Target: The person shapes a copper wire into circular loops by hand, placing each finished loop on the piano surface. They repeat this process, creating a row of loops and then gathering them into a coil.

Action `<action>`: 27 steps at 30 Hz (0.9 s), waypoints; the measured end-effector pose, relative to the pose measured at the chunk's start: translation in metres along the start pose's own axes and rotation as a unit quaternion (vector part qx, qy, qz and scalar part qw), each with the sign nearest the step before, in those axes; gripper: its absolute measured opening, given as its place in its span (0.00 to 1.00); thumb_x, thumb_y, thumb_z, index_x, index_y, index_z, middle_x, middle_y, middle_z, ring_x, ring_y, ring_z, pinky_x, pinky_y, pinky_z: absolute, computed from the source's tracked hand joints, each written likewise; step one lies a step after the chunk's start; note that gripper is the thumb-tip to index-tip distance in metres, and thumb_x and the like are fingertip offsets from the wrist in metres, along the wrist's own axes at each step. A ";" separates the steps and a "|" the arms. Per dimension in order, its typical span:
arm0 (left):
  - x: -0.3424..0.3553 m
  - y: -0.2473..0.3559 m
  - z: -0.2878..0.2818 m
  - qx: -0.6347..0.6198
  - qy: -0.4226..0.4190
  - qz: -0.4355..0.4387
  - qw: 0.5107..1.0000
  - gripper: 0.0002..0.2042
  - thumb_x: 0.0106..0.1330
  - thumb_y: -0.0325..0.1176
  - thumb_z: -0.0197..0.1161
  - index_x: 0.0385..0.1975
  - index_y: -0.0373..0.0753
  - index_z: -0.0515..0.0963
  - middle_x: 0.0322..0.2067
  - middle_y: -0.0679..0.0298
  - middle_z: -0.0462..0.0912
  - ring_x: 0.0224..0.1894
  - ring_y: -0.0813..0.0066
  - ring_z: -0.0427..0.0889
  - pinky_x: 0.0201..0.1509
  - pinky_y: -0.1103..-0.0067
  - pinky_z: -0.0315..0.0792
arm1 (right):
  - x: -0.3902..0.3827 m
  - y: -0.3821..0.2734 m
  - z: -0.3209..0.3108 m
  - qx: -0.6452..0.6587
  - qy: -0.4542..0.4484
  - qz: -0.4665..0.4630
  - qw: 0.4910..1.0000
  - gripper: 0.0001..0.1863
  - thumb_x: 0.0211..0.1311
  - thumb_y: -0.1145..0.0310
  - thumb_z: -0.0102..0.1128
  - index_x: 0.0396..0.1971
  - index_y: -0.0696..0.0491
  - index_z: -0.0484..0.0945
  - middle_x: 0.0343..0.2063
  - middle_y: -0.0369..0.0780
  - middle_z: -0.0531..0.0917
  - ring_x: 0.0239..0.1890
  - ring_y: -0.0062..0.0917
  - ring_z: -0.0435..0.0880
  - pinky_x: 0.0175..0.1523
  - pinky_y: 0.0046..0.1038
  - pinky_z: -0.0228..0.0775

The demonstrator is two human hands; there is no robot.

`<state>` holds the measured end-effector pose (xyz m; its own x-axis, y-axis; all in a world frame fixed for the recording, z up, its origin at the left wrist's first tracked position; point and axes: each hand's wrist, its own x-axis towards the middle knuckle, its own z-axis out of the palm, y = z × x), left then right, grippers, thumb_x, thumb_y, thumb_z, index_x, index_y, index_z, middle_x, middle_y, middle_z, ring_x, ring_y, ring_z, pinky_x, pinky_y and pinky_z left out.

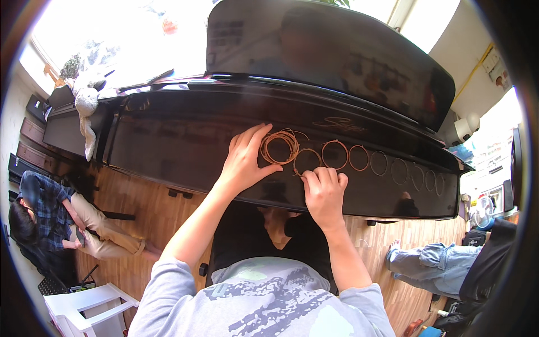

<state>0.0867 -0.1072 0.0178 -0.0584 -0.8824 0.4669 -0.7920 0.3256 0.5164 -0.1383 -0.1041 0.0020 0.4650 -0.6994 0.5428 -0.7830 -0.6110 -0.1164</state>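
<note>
A row of coiled strings lies on the glossy black closed lid of a piano. The thickest bundle, a bronze-coloured coil of strings, is at the left end of the row. My left hand is open beside it, fingertips near its upper left edge and thumb at its lower edge. Just right of it lies a thinner coiled string. My right hand is closed in a pinch at that coil's lower edge, and its fingers hide part of it.
Further right are two copper-coloured coiled strings and several silvery ones. Behind the lid rises the black music stand. A plush toy hangs at the left end. People sit at left and right.
</note>
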 end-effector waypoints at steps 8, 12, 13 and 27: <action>-0.013 0.003 0.002 -0.019 0.012 -0.046 0.999 0.47 0.42 0.44 0.79 0.65 0.42 0.62 0.63 0.53 0.65 0.63 0.51 0.67 0.64 0.61 0.65 | 0.012 -0.010 -0.003 0.102 0.125 0.082 0.983 0.08 0.56 0.75 0.64 0.35 0.50 0.76 0.30 0.34 0.75 0.36 0.28 0.75 0.43 0.32 0.60; -0.012 0.001 0.005 -0.022 0.022 -0.036 0.999 0.47 0.42 0.43 0.79 0.65 0.41 0.62 0.61 0.53 0.68 0.62 0.51 0.68 0.64 0.62 0.65 | 0.037 -0.028 0.009 0.066 0.167 0.014 0.984 0.08 0.57 0.73 0.64 0.36 0.51 0.76 0.30 0.33 0.76 0.36 0.25 0.75 0.43 0.32 0.59; -0.012 0.000 0.005 -0.022 0.025 -0.032 0.999 0.47 0.42 0.42 0.79 0.64 0.41 0.62 0.60 0.53 0.69 0.61 0.51 0.68 0.64 0.62 0.65 | 0.040 -0.031 0.017 0.056 0.157 -0.015 0.986 0.07 0.56 0.72 0.63 0.35 0.51 0.76 0.30 0.33 0.75 0.36 0.24 0.76 0.43 0.32 0.59; -0.013 0.000 0.006 -0.004 0.025 -0.029 0.999 0.48 0.42 0.45 0.80 0.65 0.42 0.60 0.60 0.52 0.68 0.61 0.51 0.69 0.62 0.62 0.68 | 0.007 0.022 -0.015 -0.049 0.030 0.104 0.993 0.12 0.52 0.69 0.67 0.39 0.48 0.82 0.33 0.33 0.76 0.39 0.28 0.75 0.46 0.34 0.60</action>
<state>0.0840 -0.0975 0.0069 0.0187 -0.8815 0.4718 -0.7880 0.2774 0.5496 -0.1586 -0.1166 0.0153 0.2664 -0.7808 0.5651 -0.8968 -0.4157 -0.1515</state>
